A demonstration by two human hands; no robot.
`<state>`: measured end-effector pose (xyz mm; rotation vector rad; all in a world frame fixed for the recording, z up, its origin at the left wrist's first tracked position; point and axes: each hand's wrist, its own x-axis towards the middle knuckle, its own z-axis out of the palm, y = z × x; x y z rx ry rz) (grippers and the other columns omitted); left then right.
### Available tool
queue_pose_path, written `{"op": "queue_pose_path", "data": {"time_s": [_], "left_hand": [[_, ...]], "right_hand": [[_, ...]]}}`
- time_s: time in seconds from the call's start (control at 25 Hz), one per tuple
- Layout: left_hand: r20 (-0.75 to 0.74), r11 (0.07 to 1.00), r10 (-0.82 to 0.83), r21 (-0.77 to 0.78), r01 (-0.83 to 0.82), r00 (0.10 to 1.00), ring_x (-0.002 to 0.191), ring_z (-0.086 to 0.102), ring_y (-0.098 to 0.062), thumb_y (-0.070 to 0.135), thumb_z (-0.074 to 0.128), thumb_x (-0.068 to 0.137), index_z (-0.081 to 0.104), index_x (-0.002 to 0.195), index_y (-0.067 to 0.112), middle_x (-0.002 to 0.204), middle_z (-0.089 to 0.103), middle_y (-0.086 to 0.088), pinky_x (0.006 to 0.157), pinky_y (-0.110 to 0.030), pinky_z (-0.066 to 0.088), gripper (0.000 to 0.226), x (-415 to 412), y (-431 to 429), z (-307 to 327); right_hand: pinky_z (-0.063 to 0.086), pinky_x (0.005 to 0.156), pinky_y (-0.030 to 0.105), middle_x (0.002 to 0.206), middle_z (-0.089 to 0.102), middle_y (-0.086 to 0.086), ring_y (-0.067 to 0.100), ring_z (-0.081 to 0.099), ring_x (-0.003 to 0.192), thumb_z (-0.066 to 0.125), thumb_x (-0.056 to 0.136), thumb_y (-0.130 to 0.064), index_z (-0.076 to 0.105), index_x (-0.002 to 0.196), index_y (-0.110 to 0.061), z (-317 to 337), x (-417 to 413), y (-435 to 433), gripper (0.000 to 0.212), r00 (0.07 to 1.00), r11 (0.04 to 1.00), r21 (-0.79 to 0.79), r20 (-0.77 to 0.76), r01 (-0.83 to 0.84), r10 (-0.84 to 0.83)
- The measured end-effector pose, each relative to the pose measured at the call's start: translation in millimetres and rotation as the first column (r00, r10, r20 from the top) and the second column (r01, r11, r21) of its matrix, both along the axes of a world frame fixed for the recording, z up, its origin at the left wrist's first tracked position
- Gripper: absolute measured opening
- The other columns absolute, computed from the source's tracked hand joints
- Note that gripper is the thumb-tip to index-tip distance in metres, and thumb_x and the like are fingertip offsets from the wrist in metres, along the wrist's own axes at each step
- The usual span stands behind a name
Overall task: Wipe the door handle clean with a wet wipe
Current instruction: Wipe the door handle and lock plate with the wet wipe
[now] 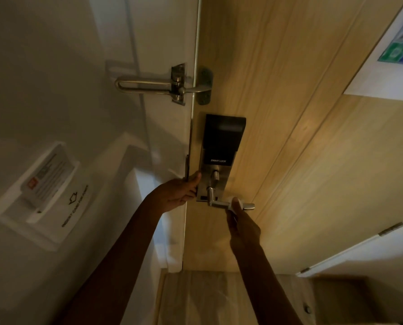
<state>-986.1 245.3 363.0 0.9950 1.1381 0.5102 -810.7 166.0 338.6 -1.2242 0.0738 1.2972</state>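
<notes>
Two hands at smart lock: left hand gripping door edge beside it; right hand pinching wet wipe around lever handle below. Best wiped end to end, door steadied.

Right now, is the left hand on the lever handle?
No, the left hand grips the door edge beside the lock plate, while the right hand presses a wipe on the lever handle.

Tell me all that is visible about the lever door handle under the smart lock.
The door handle is a silver, metal-looking lever on the lower end of the smart lock plate, on the wooden door. A short neck leaves the plate, then the flat bar runs roughly level towards the right. The right hand presses a small pale wipe on the bar's middle. The left hand grips the door's edge beside the plate.
</notes>
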Motion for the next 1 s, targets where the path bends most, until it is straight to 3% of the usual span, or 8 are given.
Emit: {"op": "queue_pose_path", "data": {"time_s": [0.2,0.36,0.52,0.6,0.72,0.84,0.92,1.0], "left_hand": [[-0.007,1.0,0.009,-0.004,-0.009,1.0,0.108,0.058,-0.022,0.061,0.054,0.072,0.05,0.127,0.003,0.117,0.062,-0.014,0.102,-0.031,0.041,0.08,1,4,-3],[0.013,1.0,0.011,-0.022,-0.011,1.0,0.103,0.055,-0.018,0.055,0.049,0.086,0.056,0.115,0.009,0.112,0.062,-0.009,0.094,-0.026,0.041,0.054,0,7,-9],[0.018,1.0,0.015,-0.015,-0.015,1.0,0.104,0.057,-0.016,0.06,0.052,0.079,0.049,0.128,0.006,0.116,0.062,-0.008,0.088,-0.023,0.041,0.073,0,4,-6],[-0.001,1.0,0.015,-0.005,-0.015,1.0,0.106,0.057,-0.017,0.06,0.052,0.079,0.047,0.13,0.005,0.114,0.062,-0.008,0.095,-0.026,0.04,0.076,0,4,-7],[-0.015,1.0,0.021,0.002,-0.021,1.0,0.124,0.05,-0.026,0.061,0.051,0.08,0.044,0.134,0.003,0.13,0.057,-0.015,0.107,-0.034,0.033,0.081,1,2,-7],[-0.021,0.999,0.033,0.008,-0.033,0.999,0.119,0.053,-0.024,0.055,0.048,0.087,0.047,0.131,0.001,0.129,0.057,-0.015,0.098,-0.028,0.038,0.07,1,3,-7],[-0.018,1.0,0.03,-0.002,-0.03,0.999,0.11,0.056,-0.02,0.055,0.049,0.086,0.05,0.127,0.002,0.125,0.059,-0.015,0.096,-0.027,0.039,0.067,1,4,-8],[-0.009,0.999,0.034,-0.022,-0.034,0.999,0.094,0.057,-0.013,0.056,0.049,0.085,0.056,0.116,0.006,0.112,0.062,-0.01,0.086,-0.021,0.043,0.059,2,5,-9]], "right_hand": [[0.052,0.093,0.038,0.092,0.07,0.008,0.022,0.067,0.094,0.074,0.078,-0.011,0.065,0.086,-0.009,-1,-27,-3,0.012,0.998,0.996,0.068,0.028,-0.051,0.049],[0.052,0.093,0.038,0.107,0.069,0.014,0.025,0.066,0.1,0.075,0.077,-0.011,0.065,0.101,-0.004,-3,-11,-1,0.027,0.991,0.987,0.09,-0.024,-0.132,0.134],[0.055,0.09,0.034,0.111,0.069,0.014,0.023,0.066,0.102,0.077,0.075,-0.013,0.063,0.113,0.001,-5,44,0,0.043,0.999,0.995,0.1,-0.041,-0.024,0.028],[0.056,0.084,0.028,0.111,0.068,0.009,0.017,0.066,0.1,0.073,0.08,-0.017,0.062,0.118,-0.001,-6,60,3,0.043,0.996,0.989,0.124,0.05,-0.076,0.07],[0.057,0.076,0.03,0.097,0.071,0.008,0.02,0.068,0.09,0.075,0.08,-0.021,0.067,0.111,-0.002,-6,69,6,0.036,0.926,0.993,0.046,0.37,-0.107,0.082],[0.055,0.072,0.025,0.086,0.074,0.006,0.018,0.068,0.078,0.068,0.087,-0.029,0.073,0.098,-0.009,-2,75,6,0.024,0.547,0.983,0.039,0.835,-0.18,0.067],[0.048,0.072,0.011,0.093,0.073,0.0,0.013,0.067,0.084,0.065,0.09,-0.027,0.072,0.102,-0.014,0,70,4,0.019,0.228,0.945,0.107,0.973,-0.31,-0.036],[0.048,0.081,0.018,0.098,0.072,-0.002,0.012,0.065,0.092,0.07,0.086,-0.02,0.071,0.103,-0.014,-8,60,-1,0.018,-0.113,0.893,0.081,0.983,-0.443,-0.145]]}}
